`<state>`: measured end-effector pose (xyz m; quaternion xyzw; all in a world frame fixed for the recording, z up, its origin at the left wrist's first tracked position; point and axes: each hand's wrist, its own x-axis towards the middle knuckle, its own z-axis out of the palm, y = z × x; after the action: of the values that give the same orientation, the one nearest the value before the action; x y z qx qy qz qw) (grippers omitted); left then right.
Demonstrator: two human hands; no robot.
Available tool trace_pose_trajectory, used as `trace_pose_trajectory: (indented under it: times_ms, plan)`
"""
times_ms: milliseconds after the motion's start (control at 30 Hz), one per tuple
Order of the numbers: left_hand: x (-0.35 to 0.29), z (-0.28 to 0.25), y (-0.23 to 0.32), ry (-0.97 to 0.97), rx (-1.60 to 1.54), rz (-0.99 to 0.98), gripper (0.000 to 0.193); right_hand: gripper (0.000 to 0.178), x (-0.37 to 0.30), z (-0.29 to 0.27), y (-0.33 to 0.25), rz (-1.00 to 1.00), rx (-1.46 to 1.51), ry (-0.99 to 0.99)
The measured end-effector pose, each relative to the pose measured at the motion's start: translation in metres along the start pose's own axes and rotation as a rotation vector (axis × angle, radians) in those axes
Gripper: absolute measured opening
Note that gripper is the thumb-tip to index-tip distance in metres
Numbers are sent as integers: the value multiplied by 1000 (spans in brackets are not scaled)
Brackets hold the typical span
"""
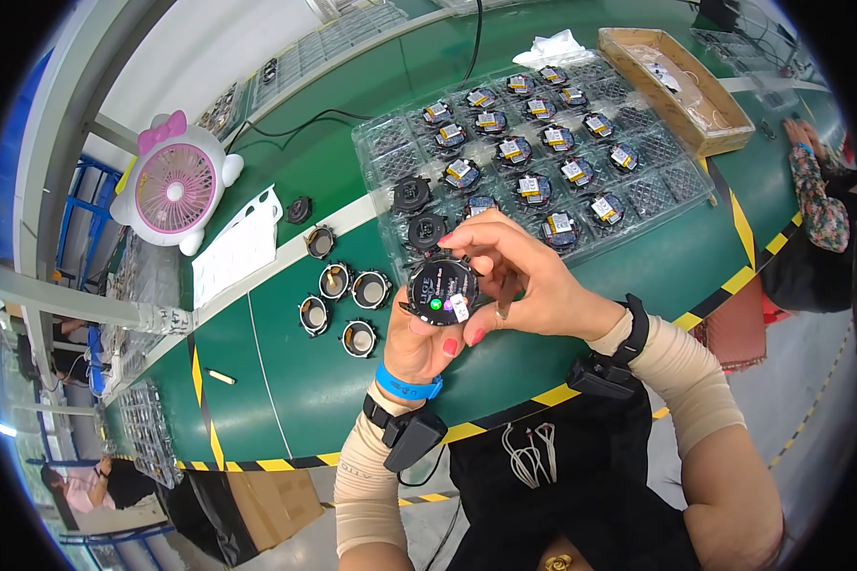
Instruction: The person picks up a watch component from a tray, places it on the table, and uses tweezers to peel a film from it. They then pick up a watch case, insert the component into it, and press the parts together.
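Note:
A round black smartwatch body (442,290) with a lit dark face is held up over the green bench. My left hand (417,344) grips it from below, wrist wrapped in a blue band. My right hand (535,281) closes its fingers on the right rim, thumb by the lower edge. A small white sticker sits on the face. Just beyond, a clear plastic tray (581,205) holds several round watch modules (533,187) with yellow-and-white labels. Two plain black round pieces (411,194) lie at its left side.
Several open ring-shaped watch cases (370,289) lie left of my hands. Beyond them are a white sheet (242,243) and a pink-and-white fan (175,190). A wooden box (719,139) with wires stands at the back right. Another person's hand (798,136) rests at the far right.

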<state>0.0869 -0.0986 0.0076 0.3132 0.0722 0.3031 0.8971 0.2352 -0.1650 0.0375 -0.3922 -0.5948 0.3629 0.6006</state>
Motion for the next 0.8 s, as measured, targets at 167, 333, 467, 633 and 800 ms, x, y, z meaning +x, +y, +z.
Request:
trace_pose_trajectory:
  times_ms: [167, 333, 467, 633, 800]
  plan:
    - [0, -7, -1, -71, -106, -54, 61, 69, -1, -2, 11, -206, -196, 29]
    - [1, -2, 9, -103, 15, 5, 57, 64, -1, -3, 6, -87, -117, 18]
    - [7, 8, 18, 20, 812, 339, 55, 59, 2, -7, 7, -5, 36, 81]
    - [11, 4, 18, 41, 1725, 891, 53, 56, 7, -9, 6, 310, 364, 61]
    - [8, 5, 18, 34, 1802, 996, 54, 53, 7, -17, 16, 444, 603, -74]
